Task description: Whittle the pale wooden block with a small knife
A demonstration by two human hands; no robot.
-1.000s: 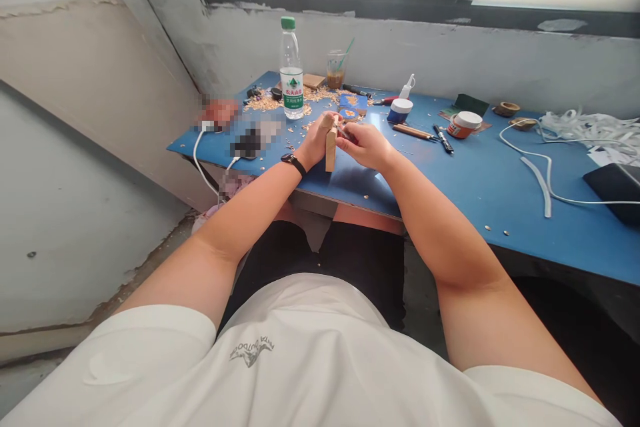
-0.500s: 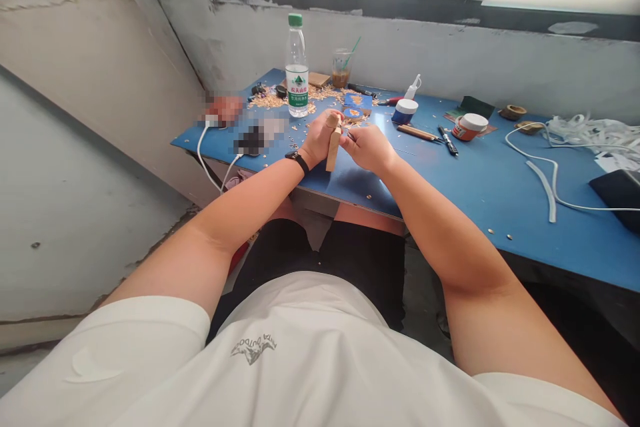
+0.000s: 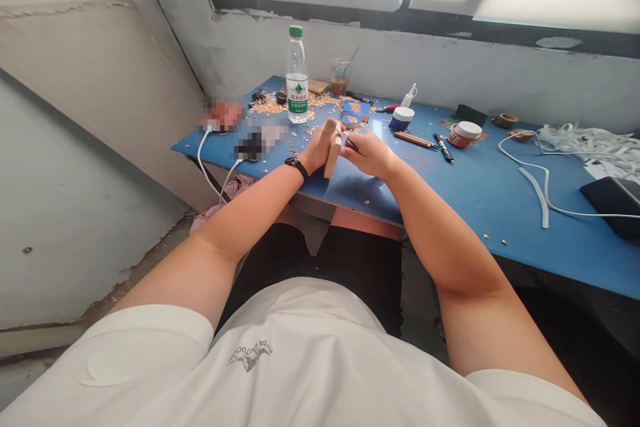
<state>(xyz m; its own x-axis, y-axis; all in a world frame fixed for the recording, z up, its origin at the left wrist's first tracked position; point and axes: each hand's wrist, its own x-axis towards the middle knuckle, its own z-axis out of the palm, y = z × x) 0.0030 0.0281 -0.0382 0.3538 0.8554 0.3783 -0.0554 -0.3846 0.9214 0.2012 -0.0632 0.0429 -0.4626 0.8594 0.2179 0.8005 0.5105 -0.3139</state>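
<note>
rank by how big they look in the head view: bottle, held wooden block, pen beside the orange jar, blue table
1. Blue table
2. Bottle
3. Wooden block, partly hidden by the left hand
4. Pen

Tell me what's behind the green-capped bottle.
Behind the bottle, a flat wooden board pokes out on the right and wood shavings spread to the left. The wall shows through its clear top; whatever the label covers can't be seen.

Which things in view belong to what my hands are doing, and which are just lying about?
Apparently in use:
wooden block, in your left hand
slim tool, in your right hand, mostly hidden

Apparently lying about:
water bottle
drink cup
black pen
orange-labelled jar
</note>
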